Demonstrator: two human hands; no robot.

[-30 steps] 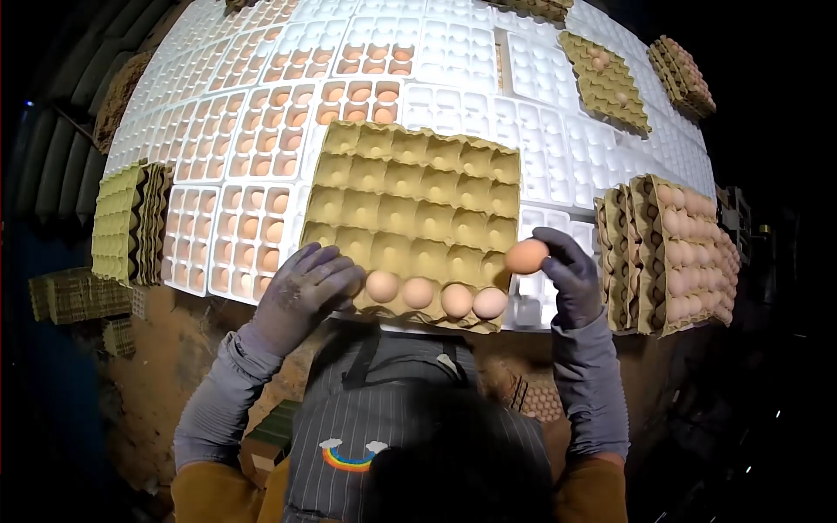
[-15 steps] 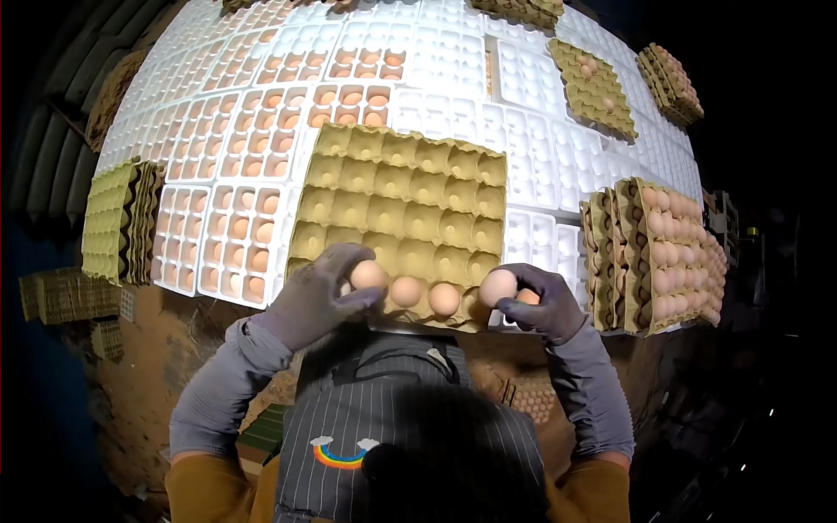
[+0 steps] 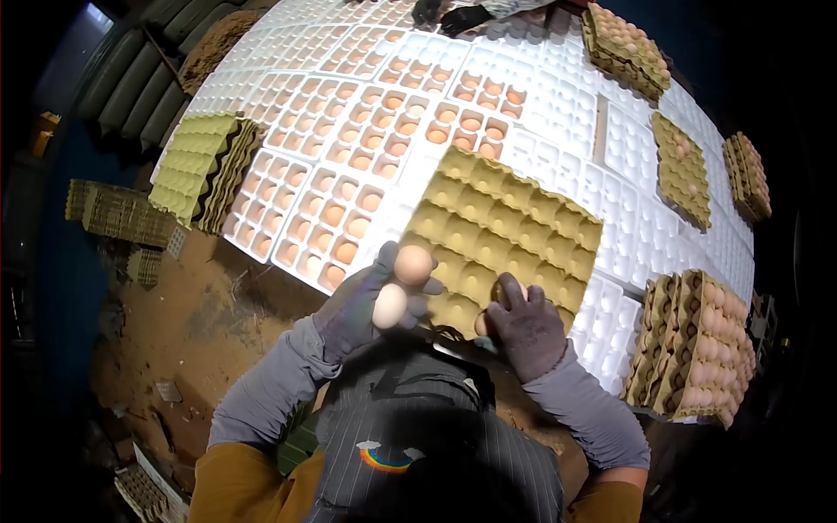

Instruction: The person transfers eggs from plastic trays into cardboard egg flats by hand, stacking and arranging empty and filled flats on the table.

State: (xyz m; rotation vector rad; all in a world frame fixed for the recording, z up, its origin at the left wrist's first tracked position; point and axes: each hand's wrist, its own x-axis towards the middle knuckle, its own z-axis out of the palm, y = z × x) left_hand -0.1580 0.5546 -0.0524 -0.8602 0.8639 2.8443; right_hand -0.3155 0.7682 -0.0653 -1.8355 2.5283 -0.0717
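My left hand point(image 3: 349, 314), in a grey glove, is turned palm up with its fingers curled round two eggs, a brown egg point(image 3: 413, 264) above a paler egg point(image 3: 390, 306). It is at the left front corner of an olive pulp egg tray point(image 3: 501, 222). Over the tray's front edge, my gloved right hand point(image 3: 534, 336) points its fingers down and curls them round an egg point(image 3: 483, 324). A sliver of another egg point(image 3: 523, 291) shows between those fingers. The back rows of the pulp tray hold no eggs.
White egg trays point(image 3: 336, 218) with filled cells lie to the left. White trays point(image 3: 602, 331) without eggs lie to the right. Stacked pulp trays stand at left point(image 3: 205, 170) and, with eggs, at right point(image 3: 711, 349). Another person's dark-gloved hand point(image 3: 466, 19) is at the far edge.
The view has swung left. My left hand has turned palm up and now holds two eggs. My right hand has moved in over the tray's front row, where fewer eggs show.
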